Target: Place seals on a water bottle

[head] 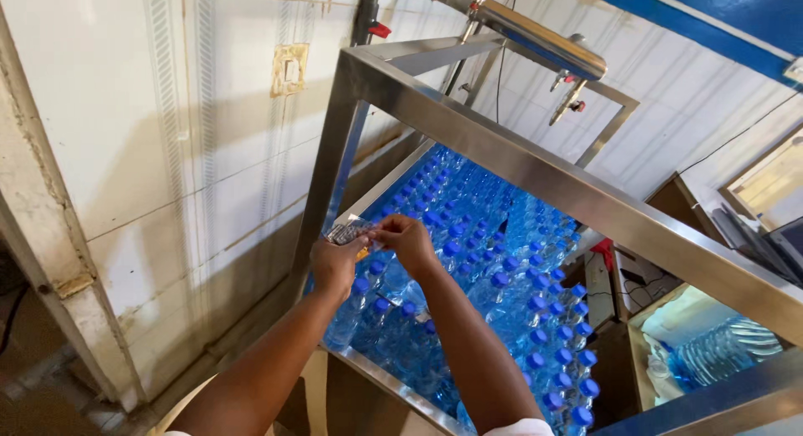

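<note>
Two hands: left hand [335, 265], right hand [406, 239] both pinch one label strip [349, 232]; bottles [502, 277] too many to count.

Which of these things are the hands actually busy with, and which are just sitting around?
In use:
left hand
right hand
small clear strip, pinched between both
capped bottles, just beneath

Lying about:
steel frame
overhead pipe
wrapped bottle pack
tiled wall
</note>
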